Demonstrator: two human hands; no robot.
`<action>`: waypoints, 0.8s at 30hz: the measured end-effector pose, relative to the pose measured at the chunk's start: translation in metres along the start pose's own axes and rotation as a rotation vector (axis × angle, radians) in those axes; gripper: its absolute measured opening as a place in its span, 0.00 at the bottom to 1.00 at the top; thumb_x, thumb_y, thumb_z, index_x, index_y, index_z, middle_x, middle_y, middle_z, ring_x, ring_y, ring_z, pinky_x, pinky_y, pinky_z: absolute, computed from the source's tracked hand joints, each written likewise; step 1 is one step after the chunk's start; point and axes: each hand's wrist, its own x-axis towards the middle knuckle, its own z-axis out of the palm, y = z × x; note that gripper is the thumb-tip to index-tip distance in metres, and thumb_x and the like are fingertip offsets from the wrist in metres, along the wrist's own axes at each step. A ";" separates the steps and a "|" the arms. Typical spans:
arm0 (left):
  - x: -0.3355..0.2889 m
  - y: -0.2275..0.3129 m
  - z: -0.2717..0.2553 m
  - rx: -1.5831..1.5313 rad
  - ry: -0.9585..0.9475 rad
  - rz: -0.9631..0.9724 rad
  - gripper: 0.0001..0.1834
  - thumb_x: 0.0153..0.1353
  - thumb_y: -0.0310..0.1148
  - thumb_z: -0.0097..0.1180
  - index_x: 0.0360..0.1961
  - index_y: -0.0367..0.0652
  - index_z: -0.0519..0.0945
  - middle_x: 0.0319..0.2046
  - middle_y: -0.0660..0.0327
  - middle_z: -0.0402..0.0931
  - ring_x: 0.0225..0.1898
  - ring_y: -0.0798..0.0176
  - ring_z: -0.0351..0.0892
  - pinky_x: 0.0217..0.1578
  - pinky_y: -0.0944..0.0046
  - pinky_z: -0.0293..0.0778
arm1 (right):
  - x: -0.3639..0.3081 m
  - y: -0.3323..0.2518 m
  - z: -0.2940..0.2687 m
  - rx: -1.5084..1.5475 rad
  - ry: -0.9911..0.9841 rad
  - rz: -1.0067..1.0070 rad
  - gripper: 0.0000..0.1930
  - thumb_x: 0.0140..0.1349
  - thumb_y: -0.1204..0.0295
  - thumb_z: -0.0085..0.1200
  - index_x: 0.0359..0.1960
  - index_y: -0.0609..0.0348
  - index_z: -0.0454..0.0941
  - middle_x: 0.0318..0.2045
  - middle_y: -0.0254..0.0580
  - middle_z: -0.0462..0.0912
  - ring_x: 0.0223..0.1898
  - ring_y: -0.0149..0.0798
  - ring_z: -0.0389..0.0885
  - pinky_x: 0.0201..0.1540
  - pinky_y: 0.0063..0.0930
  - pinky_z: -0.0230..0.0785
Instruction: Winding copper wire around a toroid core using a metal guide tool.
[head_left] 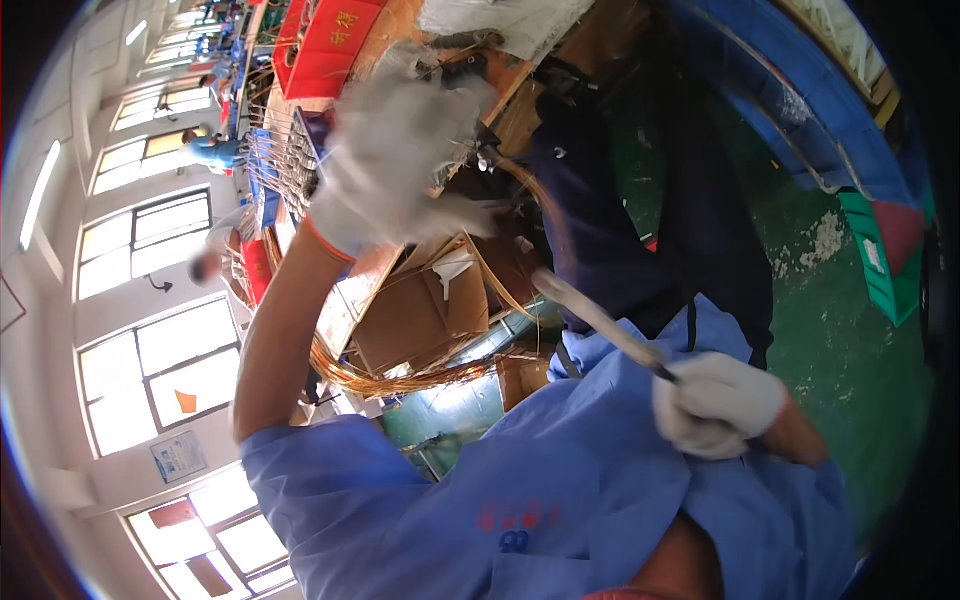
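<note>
My left hand (405,155), in a whitish work glove, is raised over the workbench edge at the upper left. Motion smears it, so its finger closure and any contents are unclear. Just right of it, blurred copper-coloured wire (535,190) curves down. On the right, in front of my blue shirt (590,440), my gloved right hand (715,405) is closed round the dark end of a pale, stick-like tool (600,318). The tool slants up and left, its tip well apart from my left hand. Its exact kind is blurred.
A bundle of copper-coloured wires (400,380) hangs below the bench beside a cardboard box (425,315). Red bins (330,45) stand on the bench. To the right are a blue container (790,110) and a green crate (880,265) above the green floor. Other people appear far left.
</note>
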 end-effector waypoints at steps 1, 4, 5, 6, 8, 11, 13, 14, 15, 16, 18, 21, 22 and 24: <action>0.015 0.024 -0.005 -0.131 -0.235 -0.006 0.24 0.65 0.49 0.64 0.53 0.42 0.84 0.36 0.56 0.79 0.38 0.50 0.81 0.44 0.52 0.78 | -0.033 -0.001 0.010 -0.344 0.223 -0.023 0.19 0.80 0.58 0.46 0.37 0.63 0.77 0.17 0.32 0.73 0.14 0.25 0.69 0.14 0.23 0.58; 0.048 -0.014 -0.006 -0.250 -0.180 0.090 0.20 0.77 0.48 0.53 0.44 0.42 0.87 0.41 0.58 0.85 0.37 0.59 0.85 0.41 0.57 0.80 | -0.030 -0.006 0.017 -0.519 0.424 -0.221 0.20 0.80 0.56 0.50 0.36 0.60 0.76 0.15 0.29 0.70 0.12 0.23 0.64 0.12 0.23 0.55; 0.057 -0.041 0.014 -0.344 0.096 -0.120 0.20 0.76 0.46 0.54 0.36 0.42 0.85 0.31 0.62 0.83 0.30 0.67 0.82 0.33 0.61 0.78 | -0.007 -0.016 0.021 -0.340 0.430 -0.255 0.25 0.78 0.49 0.52 0.32 0.60 0.74 0.12 0.29 0.63 0.08 0.23 0.61 0.08 0.23 0.51; 0.048 -0.080 0.022 -0.136 0.076 -0.292 0.22 0.79 0.47 0.49 0.41 0.39 0.84 0.23 0.64 0.75 0.23 0.69 0.75 0.26 0.64 0.72 | 0.021 -0.029 -0.019 -0.156 0.279 -0.123 0.25 0.79 0.48 0.50 0.32 0.59 0.73 0.12 0.28 0.63 0.08 0.23 0.61 0.08 0.22 0.52; 0.075 -0.076 0.019 -0.851 0.387 -1.172 0.33 0.77 0.62 0.47 0.19 0.51 0.69 0.13 0.72 0.60 0.13 0.72 0.57 0.17 0.66 0.56 | 0.087 -0.065 0.009 -0.266 0.234 -0.300 0.26 0.82 0.49 0.43 0.30 0.55 0.71 0.12 0.27 0.63 0.08 0.22 0.61 0.07 0.22 0.55; 0.007 -0.137 0.054 -1.099 0.515 -1.269 0.27 0.82 0.50 0.43 0.47 0.35 0.83 0.20 0.69 0.65 0.17 0.69 0.63 0.21 0.66 0.65 | 0.188 -0.100 0.025 0.069 -0.020 -0.265 0.24 0.83 0.48 0.38 0.30 0.48 0.70 0.15 0.23 0.61 0.10 0.21 0.56 0.10 0.21 0.53; -0.034 -0.144 0.080 -1.327 0.720 -1.437 0.32 0.82 0.54 0.41 0.55 0.30 0.80 0.19 0.71 0.56 0.17 0.70 0.56 0.19 0.65 0.60 | 0.242 -0.105 0.049 0.130 -0.055 -0.428 0.23 0.83 0.47 0.37 0.34 0.48 0.69 0.18 0.23 0.61 0.13 0.22 0.55 0.14 0.21 0.48; -0.047 -0.141 0.099 -1.346 0.706 -1.437 0.32 0.82 0.54 0.41 0.55 0.30 0.80 0.19 0.71 0.56 0.17 0.70 0.56 0.19 0.65 0.60 | 0.259 -0.114 0.063 0.140 0.122 -0.519 0.20 0.83 0.49 0.39 0.36 0.48 0.68 0.20 0.23 0.61 0.14 0.22 0.55 0.15 0.22 0.49; -0.058 -0.134 0.110 -1.269 0.692 -1.521 0.32 0.81 0.55 0.43 0.50 0.31 0.83 0.21 0.67 0.65 0.19 0.69 0.62 0.22 0.65 0.64 | 0.256 -0.120 0.079 0.043 0.248 -0.589 0.19 0.83 0.50 0.39 0.37 0.47 0.70 0.20 0.23 0.60 0.15 0.21 0.55 0.15 0.21 0.51; -0.066 -0.133 0.119 -1.189 0.676 -1.602 0.33 0.79 0.55 0.44 0.45 0.31 0.86 0.23 0.64 0.73 0.22 0.69 0.69 0.24 0.65 0.69 | 0.258 -0.121 0.068 0.059 0.173 -0.575 0.19 0.83 0.51 0.38 0.38 0.48 0.71 0.20 0.22 0.58 0.14 0.21 0.54 0.14 0.20 0.50; -0.079 -0.135 0.107 -1.097 0.598 -1.600 0.36 0.79 0.58 0.43 0.47 0.31 0.86 0.24 0.63 0.74 0.23 0.68 0.70 0.25 0.66 0.69 | 0.245 -0.113 0.049 0.075 0.082 -0.544 0.19 0.83 0.51 0.38 0.39 0.48 0.72 0.19 0.21 0.57 0.13 0.21 0.54 0.13 0.20 0.49; -0.057 -0.092 0.063 -0.648 0.580 -1.649 0.42 0.80 0.63 0.33 0.56 0.30 0.83 0.32 0.59 0.77 0.30 0.65 0.78 0.35 0.64 0.76 | 0.177 -0.089 0.037 0.186 -0.004 -0.241 0.19 0.82 0.55 0.39 0.31 0.47 0.69 0.14 0.21 0.57 0.10 0.21 0.52 0.10 0.22 0.43; -0.056 -0.073 0.041 -0.463 0.583 -1.444 0.43 0.80 0.64 0.31 0.61 0.31 0.80 0.38 0.55 0.79 0.38 0.64 0.80 0.34 0.63 0.77 | 0.155 -0.075 0.049 0.147 0.064 -0.193 0.21 0.83 0.55 0.37 0.29 0.46 0.69 0.12 0.20 0.57 0.08 0.22 0.53 0.08 0.23 0.45; -0.082 -0.071 0.022 -0.196 0.320 -0.689 0.46 0.73 0.71 0.43 0.65 0.35 0.78 0.44 0.53 0.80 0.49 0.56 0.79 0.51 0.53 0.78 | 0.104 -0.038 0.033 0.057 0.118 -0.156 0.24 0.83 0.54 0.38 0.28 0.53 0.70 0.11 0.24 0.60 0.07 0.25 0.57 0.07 0.24 0.48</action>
